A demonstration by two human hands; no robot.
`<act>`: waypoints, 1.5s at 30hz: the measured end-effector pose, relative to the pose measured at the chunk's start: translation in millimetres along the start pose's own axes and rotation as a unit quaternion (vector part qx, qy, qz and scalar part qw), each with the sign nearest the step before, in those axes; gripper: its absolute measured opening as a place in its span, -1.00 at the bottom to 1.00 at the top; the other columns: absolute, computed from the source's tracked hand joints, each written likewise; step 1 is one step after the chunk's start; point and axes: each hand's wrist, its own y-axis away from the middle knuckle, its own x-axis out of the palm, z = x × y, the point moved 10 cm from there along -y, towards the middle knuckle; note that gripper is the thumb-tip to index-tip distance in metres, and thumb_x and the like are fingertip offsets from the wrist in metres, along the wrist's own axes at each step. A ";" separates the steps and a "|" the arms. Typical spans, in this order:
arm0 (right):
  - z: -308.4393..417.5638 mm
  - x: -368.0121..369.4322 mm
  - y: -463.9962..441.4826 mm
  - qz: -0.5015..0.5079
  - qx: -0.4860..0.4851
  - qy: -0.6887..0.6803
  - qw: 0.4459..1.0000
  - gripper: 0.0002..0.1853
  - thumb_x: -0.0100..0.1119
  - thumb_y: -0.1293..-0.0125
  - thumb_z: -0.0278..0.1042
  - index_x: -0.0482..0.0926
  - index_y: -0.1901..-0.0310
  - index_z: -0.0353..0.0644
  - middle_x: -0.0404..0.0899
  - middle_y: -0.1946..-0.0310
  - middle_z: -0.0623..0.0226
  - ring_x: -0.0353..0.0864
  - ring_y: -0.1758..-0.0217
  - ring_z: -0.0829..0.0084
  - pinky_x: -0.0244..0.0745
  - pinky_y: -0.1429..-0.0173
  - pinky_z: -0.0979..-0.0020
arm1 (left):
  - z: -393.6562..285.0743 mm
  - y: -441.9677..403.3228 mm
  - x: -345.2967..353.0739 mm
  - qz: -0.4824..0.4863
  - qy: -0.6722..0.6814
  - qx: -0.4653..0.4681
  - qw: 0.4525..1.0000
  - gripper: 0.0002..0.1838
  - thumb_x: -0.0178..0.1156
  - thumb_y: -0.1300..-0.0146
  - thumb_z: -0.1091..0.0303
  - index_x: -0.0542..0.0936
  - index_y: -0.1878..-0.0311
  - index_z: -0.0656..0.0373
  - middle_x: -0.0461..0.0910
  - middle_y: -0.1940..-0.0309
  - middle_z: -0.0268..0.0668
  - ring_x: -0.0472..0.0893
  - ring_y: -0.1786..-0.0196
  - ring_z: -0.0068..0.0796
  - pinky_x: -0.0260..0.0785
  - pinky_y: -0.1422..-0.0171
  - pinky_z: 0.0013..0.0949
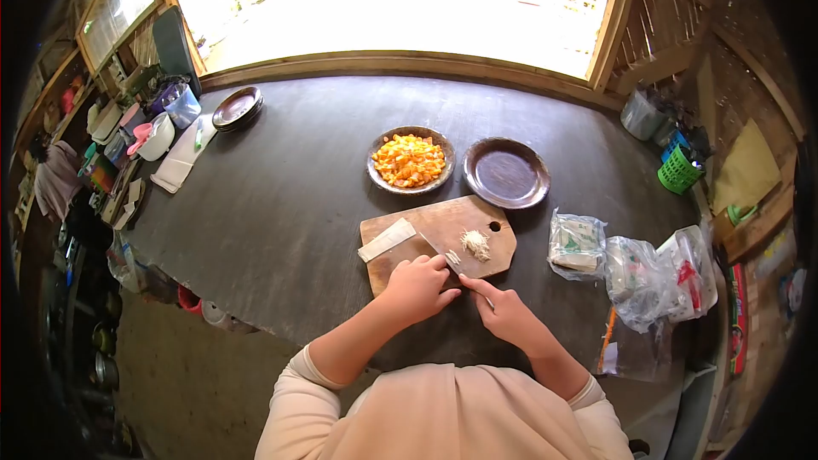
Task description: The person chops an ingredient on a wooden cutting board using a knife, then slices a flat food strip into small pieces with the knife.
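Observation:
My right hand (pixel 504 313) is closed round the handle of a knife (pixel 441 251), its blade slanting up and left over the wooden cutting board (pixel 409 266). Beside the blade, my left hand (pixel 416 288) rests on the board with curled fingers; what lies beneath them is hidden. A few short pale strips (pixel 453 256) lie against the blade. Right of it is a small heap of pale shreds (pixel 475 245). A flat off-white slab (pixel 387 239) lies at the board's left side.
Behind the board stand a plate of orange cubes (pixel 411 162) and a dark brown plate (pixel 507 172). Plastic-wrapped packs (pixel 577 243) lie at right. A green basket (pixel 679 170) sits at the far right edge, stacked plates (pixel 238 108) and tubs (pixel 156 138) at the left.

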 end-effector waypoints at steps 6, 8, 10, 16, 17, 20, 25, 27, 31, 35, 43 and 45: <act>0.9 -6.7 5.5 -0.009 -0.012 -0.037 0.999 -0.63 0.05 -0.49 -0.40 0.53 -0.29 -0.09 0.68 0.34 0.01 0.59 0.43 0.50 0.52 0.19 0.40 | 0.3 0.0 2.4 0.012 -0.028 -0.002 1.000 -0.57 0.21 -0.31 -0.08 0.72 0.17 0.15 0.63 0.06 -0.28 0.63 -0.01 -0.23 0.51 -0.02 -0.18; -1.7 -6.9 5.0 -0.004 -0.008 -0.045 0.999 -0.63 0.05 -0.49 -0.40 0.53 -0.29 -0.09 0.67 0.36 0.05 0.54 0.44 0.54 0.51 0.21 0.42 | -0.2 0.3 1.3 0.009 -0.034 -0.001 0.999 -0.56 0.21 -0.32 -0.08 0.72 0.17 0.15 0.63 0.06 -0.28 0.63 -0.01 -0.23 0.51 -0.01 -0.18; -6.3 -5.2 3.3 -0.001 -0.008 -0.050 0.999 -0.63 0.05 -0.49 -0.39 0.53 -0.29 -0.10 0.71 0.31 0.05 0.66 0.39 0.45 0.55 0.17 0.37 | -0.7 0.3 2.6 0.012 -0.046 0.003 0.999 -0.54 0.20 -0.32 -0.10 0.72 0.18 0.16 0.62 0.07 -0.27 0.63 -0.01 -0.25 0.52 0.00 -0.19; 0.1 -1.8 2.5 -0.009 -0.028 -0.024 0.999 -0.62 0.05 -0.49 -0.38 0.51 -0.30 -0.08 0.67 0.10 -0.11 0.70 0.04 -0.05 0.59 0.00 0.19 | -4.1 0.8 1.4 0.009 -0.047 0.003 0.999 -0.53 0.20 -0.31 -0.12 0.72 0.19 0.16 0.62 0.07 -0.28 0.63 -0.01 -0.26 0.52 0.01 -0.20; 1.4 -3.0 2.3 -0.013 -0.039 -0.046 0.998 -0.61 0.04 -0.49 -0.37 0.49 -0.31 -0.06 0.66 0.10 -0.13 0.65 0.03 -0.15 0.59 0.00 0.16 | -3.5 0.7 0.0 0.011 -0.047 0.000 0.999 -0.53 0.20 -0.32 -0.12 0.72 0.19 0.16 0.62 0.07 -0.28 0.63 -0.01 -0.26 0.52 0.01 -0.20; -2.5 -3.4 5.2 0.000 -0.017 -0.039 0.999 -0.61 0.04 -0.49 -0.36 0.49 -0.32 -0.06 0.66 0.05 -0.11 0.64 0.00 -0.16 0.60 -0.01 0.18 | -2.6 1.8 2.1 0.013 -0.044 -0.002 0.999 -0.53 0.21 -0.31 -0.12 0.73 0.18 0.16 0.62 0.06 -0.29 0.63 -0.01 -0.27 0.52 0.01 -0.19; -8.8 -0.6 1.2 -0.009 -0.021 -0.041 0.999 -0.62 0.04 -0.49 -0.38 0.52 -0.30 -0.08 0.70 0.12 -0.02 0.75 0.19 0.26 0.58 0.02 0.31 | -4.2 1.1 -1.0 0.011 -0.048 -0.005 0.999 -0.54 0.21 -0.32 -0.10 0.73 0.18 0.15 0.62 0.06 -0.29 0.63 -0.01 -0.27 0.51 0.01 -0.19; -2.6 -3.1 4.2 -0.034 -0.059 -0.042 0.997 -0.62 0.04 -0.50 -0.38 0.51 -0.31 -0.07 0.71 0.15 0.00 0.72 0.27 0.35 0.57 0.05 0.34 | -5.6 1.5 0.3 0.010 -0.044 -0.001 0.999 -0.55 0.21 -0.32 -0.10 0.73 0.17 0.15 0.62 0.06 -0.29 0.63 -0.01 -0.28 0.51 0.01 -0.19; -2.8 -0.8 1.3 0.008 0.004 -0.035 0.999 -0.62 0.03 -0.51 -0.35 0.50 -0.30 -0.08 0.65 -0.03 -0.08 0.66 -0.09 -0.06 0.58 -0.11 0.20 | -3.8 1.5 -0.2 -0.004 -0.036 0.000 0.999 -0.57 0.22 -0.31 -0.09 0.73 0.20 0.14 0.62 0.07 -0.29 0.63 0.00 -0.27 0.51 0.02 -0.18; -11.0 -0.5 2.0 0.012 0.008 -0.063 0.998 -0.61 0.02 -0.50 -0.41 0.51 -0.32 -0.07 0.73 0.23 0.10 0.59 0.39 0.48 0.55 0.12 0.38 | -3.7 0.8 -4.1 0.003 -0.029 -0.004 1.000 -0.57 0.22 -0.31 -0.09 0.72 0.23 0.13 0.62 0.09 -0.28 0.63 0.02 -0.26 0.50 0.03 -0.18; 0.3 0.2 1.0 -0.009 -0.031 -0.030 0.999 -0.63 0.00 -0.51 -0.39 0.51 -0.30 -0.09 0.68 0.04 -0.02 0.72 0.07 0.03 0.58 -0.02 0.24 | -3.8 1.7 -1.6 -0.012 -0.033 0.001 0.999 -0.57 0.23 -0.30 -0.10 0.72 0.23 0.14 0.62 0.10 -0.28 0.63 0.03 -0.26 0.50 0.04 -0.19; -2.0 1.9 0.6 0.005 0.000 -0.030 1.000 -0.64 0.01 -0.51 -0.36 0.52 -0.28 -0.09 0.65 0.00 -0.09 0.66 -0.02 -0.13 0.58 -0.07 0.18 | -3.7 0.3 -0.9 -0.010 -0.039 0.003 0.999 -0.56 0.23 -0.30 -0.10 0.72 0.24 0.14 0.62 0.10 -0.28 0.63 0.03 -0.26 0.50 0.04 -0.19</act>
